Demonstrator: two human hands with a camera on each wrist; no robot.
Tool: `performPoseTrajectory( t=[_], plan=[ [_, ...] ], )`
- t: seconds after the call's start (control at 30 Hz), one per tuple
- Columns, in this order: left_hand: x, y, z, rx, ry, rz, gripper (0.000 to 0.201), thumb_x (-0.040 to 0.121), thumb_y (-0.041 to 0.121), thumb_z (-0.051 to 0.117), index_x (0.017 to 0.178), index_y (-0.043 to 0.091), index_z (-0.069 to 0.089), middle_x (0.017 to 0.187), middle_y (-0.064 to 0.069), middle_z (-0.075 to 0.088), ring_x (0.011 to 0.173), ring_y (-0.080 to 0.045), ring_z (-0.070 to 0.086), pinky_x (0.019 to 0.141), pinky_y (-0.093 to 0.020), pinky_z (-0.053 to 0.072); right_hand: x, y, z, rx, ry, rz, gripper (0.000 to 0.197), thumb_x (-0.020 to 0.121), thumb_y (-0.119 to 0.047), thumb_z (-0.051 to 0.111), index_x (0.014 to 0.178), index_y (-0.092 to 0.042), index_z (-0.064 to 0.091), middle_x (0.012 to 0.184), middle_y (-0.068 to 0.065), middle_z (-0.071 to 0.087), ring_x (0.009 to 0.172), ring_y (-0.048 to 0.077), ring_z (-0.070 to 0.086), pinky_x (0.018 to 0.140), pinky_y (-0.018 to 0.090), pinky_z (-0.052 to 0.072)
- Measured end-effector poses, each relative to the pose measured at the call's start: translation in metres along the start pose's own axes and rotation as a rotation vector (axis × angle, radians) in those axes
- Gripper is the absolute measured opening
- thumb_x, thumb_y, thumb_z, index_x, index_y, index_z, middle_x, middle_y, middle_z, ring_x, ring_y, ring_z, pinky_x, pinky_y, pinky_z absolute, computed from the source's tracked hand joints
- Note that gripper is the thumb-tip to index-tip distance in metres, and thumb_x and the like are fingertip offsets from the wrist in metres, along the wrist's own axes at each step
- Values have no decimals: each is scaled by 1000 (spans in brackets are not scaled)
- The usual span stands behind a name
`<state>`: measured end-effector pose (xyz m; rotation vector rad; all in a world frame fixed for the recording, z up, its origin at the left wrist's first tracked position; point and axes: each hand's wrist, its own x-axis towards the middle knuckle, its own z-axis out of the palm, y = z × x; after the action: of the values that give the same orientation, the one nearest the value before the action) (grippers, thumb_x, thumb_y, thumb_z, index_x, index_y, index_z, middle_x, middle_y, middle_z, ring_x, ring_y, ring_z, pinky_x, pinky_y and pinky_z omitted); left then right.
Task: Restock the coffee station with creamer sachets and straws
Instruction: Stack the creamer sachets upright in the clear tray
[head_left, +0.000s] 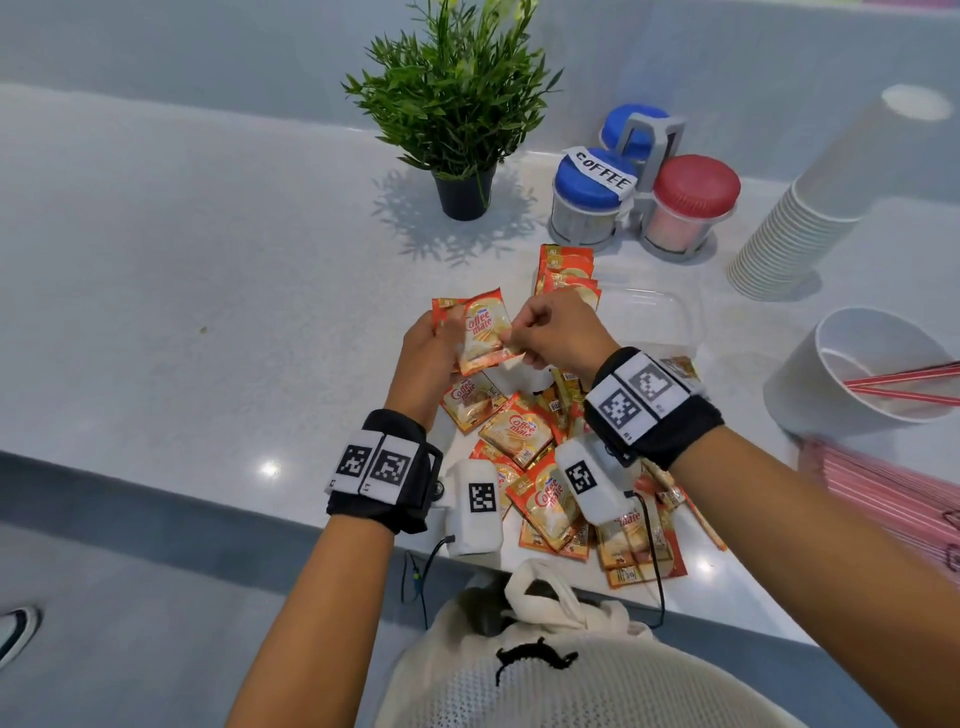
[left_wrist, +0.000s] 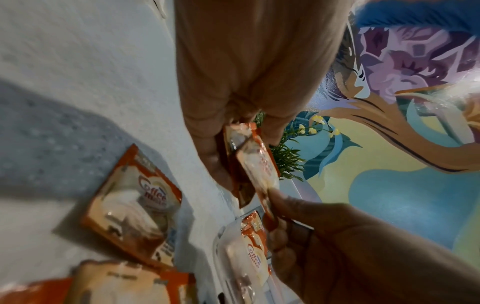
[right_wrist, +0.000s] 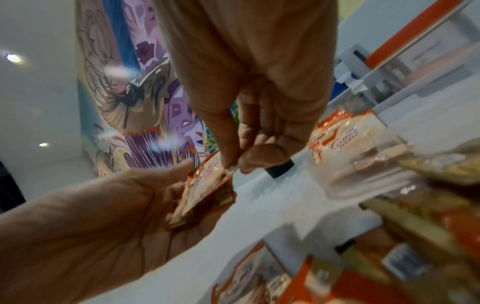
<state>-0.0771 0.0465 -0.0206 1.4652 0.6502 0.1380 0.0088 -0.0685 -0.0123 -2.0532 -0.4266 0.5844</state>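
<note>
My left hand (head_left: 431, 345) holds a small stack of orange creamer sachets (head_left: 480, 332) above the counter, thumb and fingers on either side (left_wrist: 255, 164). My right hand (head_left: 545, 332) pinches the right edge of the front sachet (right_wrist: 207, 185) between thumb and forefinger. Several loose creamer sachets (head_left: 519, 431) lie in a heap on the counter below my wrists. A clear plastic container (head_left: 649, 317) with upright sachets (head_left: 566, 275) stands just beyond my right hand. Red-striped straws (head_left: 904, 382) stick out of a white cup (head_left: 810, 384) at the right.
A potted green plant (head_left: 457, 119) stands at the back. Jars with blue and red lids (head_left: 644, 192), one labelled COFFEE, sit in a grey rack. A stack of paper cups (head_left: 810, 208) leans at the right. Wrapped pink straws (head_left: 893, 493) lie near the right edge.
</note>
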Motion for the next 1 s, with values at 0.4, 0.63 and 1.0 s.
performPoseTrajectory(
  t=[0.4, 0.63, 1.0],
  plan=[
    [14, -10, -26, 51, 209, 48, 33, 87, 21, 56, 115, 6, 59, 112, -14, 67, 102, -29, 65, 94, -50, 50, 2, 1, 48, -640, -244, 68, 35, 76, -34, 71, 72, -9, 46, 79, 7, 50, 75, 23, 51, 56, 27, 37],
    [21, -12, -24, 36, 194, 54, 27, 90, 15, 55, 115, 7, 58, 114, -14, 66, 105, -29, 64, 96, -50, 49, 7, 4, 56, -606, -255, 60, 24, 83, -20, 65, 95, -6, 49, 111, 18, 55, 103, 33, 54, 67, 28, 35],
    [33, -7, -4, 45, 107, 98, 21, 88, 12, 55, 107, 12, 63, 109, -15, 68, 100, -30, 66, 91, -49, 53, 6, 12, -21, -30, 98, -28, 25, 83, -9, 65, 64, -10, 50, 67, 12, 55, 58, 14, 47, 63, 28, 41]
  ],
)
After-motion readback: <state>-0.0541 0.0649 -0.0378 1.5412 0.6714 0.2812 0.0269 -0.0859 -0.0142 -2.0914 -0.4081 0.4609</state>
